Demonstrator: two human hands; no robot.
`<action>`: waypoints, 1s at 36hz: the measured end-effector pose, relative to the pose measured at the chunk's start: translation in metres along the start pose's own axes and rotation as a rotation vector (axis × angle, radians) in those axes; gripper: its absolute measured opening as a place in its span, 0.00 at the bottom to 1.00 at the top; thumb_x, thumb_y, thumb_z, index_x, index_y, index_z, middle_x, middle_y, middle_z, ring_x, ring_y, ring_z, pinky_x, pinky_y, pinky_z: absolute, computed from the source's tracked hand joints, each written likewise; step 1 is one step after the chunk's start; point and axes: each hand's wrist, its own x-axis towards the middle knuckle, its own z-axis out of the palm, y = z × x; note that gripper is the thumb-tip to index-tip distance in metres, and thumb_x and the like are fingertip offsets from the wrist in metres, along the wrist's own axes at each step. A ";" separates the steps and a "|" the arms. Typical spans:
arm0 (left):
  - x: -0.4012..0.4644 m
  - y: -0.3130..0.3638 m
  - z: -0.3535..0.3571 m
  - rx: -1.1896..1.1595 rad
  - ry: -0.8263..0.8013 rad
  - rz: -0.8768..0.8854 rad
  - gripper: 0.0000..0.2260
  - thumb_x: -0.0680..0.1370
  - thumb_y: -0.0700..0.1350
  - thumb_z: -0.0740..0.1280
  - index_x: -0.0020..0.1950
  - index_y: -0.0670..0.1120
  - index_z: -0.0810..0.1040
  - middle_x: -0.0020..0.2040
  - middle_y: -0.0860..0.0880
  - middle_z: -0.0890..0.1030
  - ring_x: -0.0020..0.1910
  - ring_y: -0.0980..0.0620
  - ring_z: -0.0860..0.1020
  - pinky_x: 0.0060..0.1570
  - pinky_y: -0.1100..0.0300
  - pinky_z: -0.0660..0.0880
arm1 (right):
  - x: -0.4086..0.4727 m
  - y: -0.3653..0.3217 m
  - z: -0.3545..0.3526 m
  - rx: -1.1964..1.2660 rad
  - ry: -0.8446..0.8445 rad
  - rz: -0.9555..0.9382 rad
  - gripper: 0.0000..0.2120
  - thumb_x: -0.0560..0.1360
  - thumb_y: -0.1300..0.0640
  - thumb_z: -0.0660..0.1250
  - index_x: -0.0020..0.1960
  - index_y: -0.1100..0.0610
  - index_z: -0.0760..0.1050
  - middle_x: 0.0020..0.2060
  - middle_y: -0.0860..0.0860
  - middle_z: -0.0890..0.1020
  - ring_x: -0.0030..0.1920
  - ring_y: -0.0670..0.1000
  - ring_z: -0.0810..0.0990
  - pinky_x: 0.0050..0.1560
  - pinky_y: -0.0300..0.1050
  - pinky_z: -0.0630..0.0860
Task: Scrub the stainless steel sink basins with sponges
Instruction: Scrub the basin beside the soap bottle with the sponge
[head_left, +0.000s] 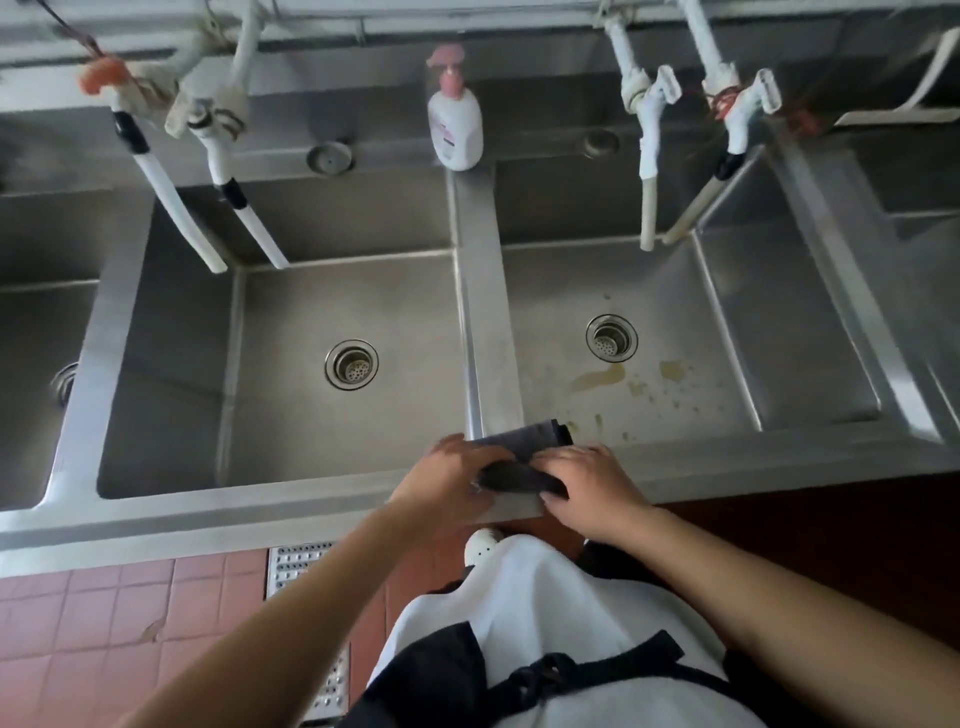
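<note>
A dark grey folded cloth or sponge pad lies on the front rim where the divider between two steel basins meets it. My left hand holds its left end with curled fingers. My right hand holds its right side, fingers curled over the edge. The left basin looks plain grey around its drain. The right basin has yellowish stains and specks near its drain.
A white soap bottle with a pink pump stands at the back on the divider. White taps with hoses hang over both basins. More basins lie at the far left and right. Red floor tiles and a drain grate are below.
</note>
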 end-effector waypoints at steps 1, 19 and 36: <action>0.004 0.005 -0.010 -0.065 -0.015 -0.035 0.23 0.69 0.44 0.69 0.65 0.53 0.79 0.55 0.49 0.83 0.55 0.45 0.79 0.58 0.55 0.74 | 0.001 -0.002 -0.006 0.082 0.010 0.037 0.19 0.71 0.52 0.66 0.62 0.46 0.77 0.58 0.46 0.82 0.62 0.51 0.78 0.59 0.47 0.67; 0.176 0.060 -0.063 -0.606 0.364 -0.326 0.12 0.82 0.42 0.65 0.65 0.50 0.78 0.58 0.51 0.82 0.59 0.53 0.78 0.57 0.62 0.75 | 0.074 0.100 -0.109 1.374 -0.082 0.319 0.16 0.73 0.71 0.68 0.58 0.59 0.79 0.54 0.58 0.85 0.55 0.57 0.83 0.61 0.54 0.76; 0.244 -0.023 0.024 0.316 0.465 -0.489 0.38 0.77 0.60 0.58 0.82 0.44 0.52 0.82 0.45 0.53 0.81 0.46 0.48 0.79 0.50 0.46 | 0.355 0.200 -0.068 0.711 0.418 0.560 0.17 0.77 0.59 0.62 0.65 0.50 0.76 0.58 0.55 0.82 0.56 0.60 0.80 0.54 0.47 0.76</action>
